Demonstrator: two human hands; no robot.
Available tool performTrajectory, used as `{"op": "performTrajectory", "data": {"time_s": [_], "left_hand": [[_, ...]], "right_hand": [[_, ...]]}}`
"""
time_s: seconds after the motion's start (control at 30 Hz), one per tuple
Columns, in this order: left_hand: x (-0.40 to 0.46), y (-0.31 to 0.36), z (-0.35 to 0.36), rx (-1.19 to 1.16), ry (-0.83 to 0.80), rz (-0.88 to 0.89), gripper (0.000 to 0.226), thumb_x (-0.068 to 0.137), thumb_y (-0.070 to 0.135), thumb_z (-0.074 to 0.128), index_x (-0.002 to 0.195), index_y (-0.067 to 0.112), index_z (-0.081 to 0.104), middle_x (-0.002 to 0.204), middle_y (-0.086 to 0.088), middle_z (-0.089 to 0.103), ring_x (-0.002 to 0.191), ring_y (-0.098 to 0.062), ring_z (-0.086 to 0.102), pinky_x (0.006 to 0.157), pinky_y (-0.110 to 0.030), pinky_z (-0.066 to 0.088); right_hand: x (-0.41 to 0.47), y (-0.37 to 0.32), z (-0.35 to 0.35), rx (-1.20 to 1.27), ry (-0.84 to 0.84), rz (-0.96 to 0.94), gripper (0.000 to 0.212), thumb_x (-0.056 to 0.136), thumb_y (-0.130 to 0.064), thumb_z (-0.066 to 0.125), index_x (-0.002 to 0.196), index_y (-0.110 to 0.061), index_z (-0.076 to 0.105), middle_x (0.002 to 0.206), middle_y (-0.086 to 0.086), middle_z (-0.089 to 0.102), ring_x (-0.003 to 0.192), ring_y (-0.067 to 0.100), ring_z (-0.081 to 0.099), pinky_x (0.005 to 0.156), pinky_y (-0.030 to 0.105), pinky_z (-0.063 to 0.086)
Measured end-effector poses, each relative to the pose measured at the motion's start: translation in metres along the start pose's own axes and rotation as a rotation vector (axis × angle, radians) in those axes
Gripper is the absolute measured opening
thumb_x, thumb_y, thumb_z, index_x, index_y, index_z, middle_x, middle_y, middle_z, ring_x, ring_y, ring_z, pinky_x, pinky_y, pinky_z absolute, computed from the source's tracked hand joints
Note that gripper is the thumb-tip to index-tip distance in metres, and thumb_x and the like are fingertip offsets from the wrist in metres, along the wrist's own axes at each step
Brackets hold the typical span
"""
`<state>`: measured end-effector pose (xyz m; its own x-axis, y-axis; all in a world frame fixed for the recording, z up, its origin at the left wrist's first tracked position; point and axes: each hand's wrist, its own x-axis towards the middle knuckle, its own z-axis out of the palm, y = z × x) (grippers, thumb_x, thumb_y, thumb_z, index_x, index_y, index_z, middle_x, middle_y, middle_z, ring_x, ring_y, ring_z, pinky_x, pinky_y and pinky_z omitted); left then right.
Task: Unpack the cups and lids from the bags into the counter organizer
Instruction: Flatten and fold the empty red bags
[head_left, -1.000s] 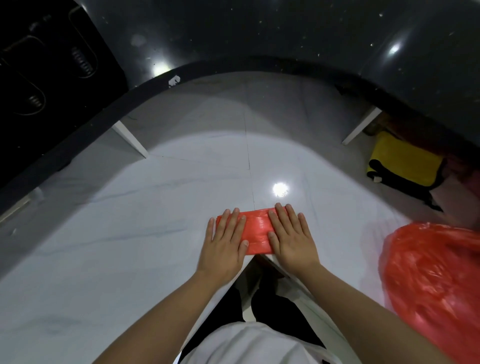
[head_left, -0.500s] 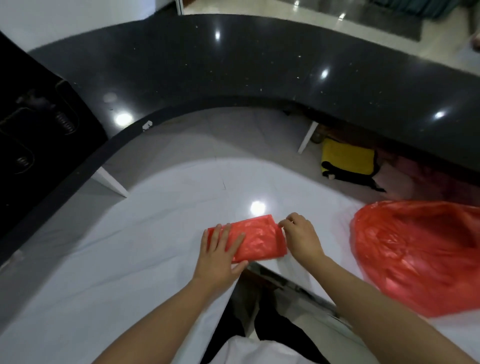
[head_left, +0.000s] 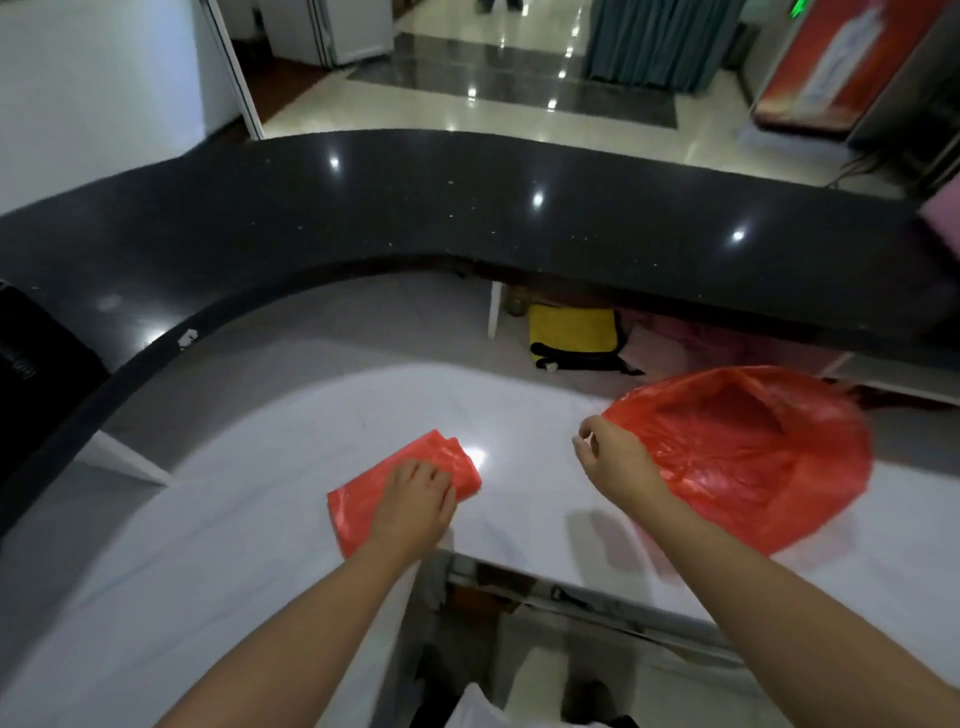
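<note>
A folded red plastic bag (head_left: 363, 499) lies flat on the white marble counter (head_left: 234, 519) in front of me. My left hand (head_left: 415, 504) rests on top of it with fingers curled, holding it down. To the right, a larger red plastic bag (head_left: 753, 457) lies open and loosely spread on the counter. My right hand (head_left: 613, 462) is at its left rim, fingers pinched together on the edge of the plastic. No cups, lids or organizer show in this view.
A raised black curved countertop (head_left: 467, 208) wraps around the far side. A yellow and black bag (head_left: 571, 332) sits in the shelf under it. A dark appliance (head_left: 31, 374) stands at far left. The white counter's front edge (head_left: 519, 577) lies just below my hands.
My right hand left the folded bag and moved right to the open bag's rim. The left hand turned the folded bag diagonally. My view tilted up, showing more of the black counter.
</note>
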<state>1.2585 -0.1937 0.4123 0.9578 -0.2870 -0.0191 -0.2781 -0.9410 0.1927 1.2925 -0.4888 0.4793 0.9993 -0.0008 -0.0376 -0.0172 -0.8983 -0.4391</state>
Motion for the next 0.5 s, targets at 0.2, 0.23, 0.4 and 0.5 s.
{"op": "performTrajectory", "data": {"time_s": [0.2, 0.23, 0.4, 0.5], "left_hand": [[0.055, 0.112, -0.036, -0.072, 0.019, 0.036, 0.041, 0.095, 0.022, 0.041, 0.057, 0.017, 0.03, 0.056, -0.001, 0.039, 0.058, -0.027, 0.039, 0.063, -0.036, 0.031], [0.062, 0.133, -0.037, -0.085, 0.012, 0.036, 0.04, 0.094, 0.021, 0.04, 0.057, 0.015, 0.029, 0.056, -0.002, 0.038, 0.056, -0.027, 0.036, 0.062, -0.036, 0.03], [0.087, 0.212, -0.022, -0.156, -0.034, -0.018, 0.037, 0.084, 0.023, 0.044, 0.053, 0.014, 0.026, 0.053, -0.001, 0.029, 0.053, -0.023, 0.032, 0.049, -0.034, 0.023], [0.093, 0.238, -0.005, -0.071, -0.062, -0.018, 0.046, 0.095, 0.03, 0.044, 0.053, 0.018, 0.028, 0.053, 0.0, 0.033, 0.058, -0.027, 0.045, 0.054, -0.034, 0.025]], "right_hand": [[-0.002, 0.053, -0.081, -0.068, 0.17, 0.055, 0.022, 0.086, -0.03, 0.057, 0.073, -0.019, 0.042, 0.062, 0.004, 0.053, 0.066, 0.037, 0.055, 0.056, 0.038, 0.04], [-0.003, 0.067, -0.092, -0.076, 0.179, 0.06, 0.022, 0.086, -0.031, 0.056, 0.073, -0.02, 0.043, 0.063, 0.006, 0.056, 0.067, 0.037, 0.056, 0.056, 0.037, 0.039], [-0.016, 0.146, -0.131, -0.124, 0.165, 0.026, 0.022, 0.087, -0.037, 0.052, 0.074, -0.021, 0.044, 0.058, -0.002, 0.053, 0.059, 0.029, 0.053, 0.051, 0.033, 0.033], [-0.018, 0.18, -0.137, -0.132, 0.117, 0.0, 0.024, 0.087, -0.038, 0.051, 0.072, -0.022, 0.04, 0.056, -0.002, 0.049, 0.055, 0.025, 0.052, 0.046, 0.031, 0.029]]}}
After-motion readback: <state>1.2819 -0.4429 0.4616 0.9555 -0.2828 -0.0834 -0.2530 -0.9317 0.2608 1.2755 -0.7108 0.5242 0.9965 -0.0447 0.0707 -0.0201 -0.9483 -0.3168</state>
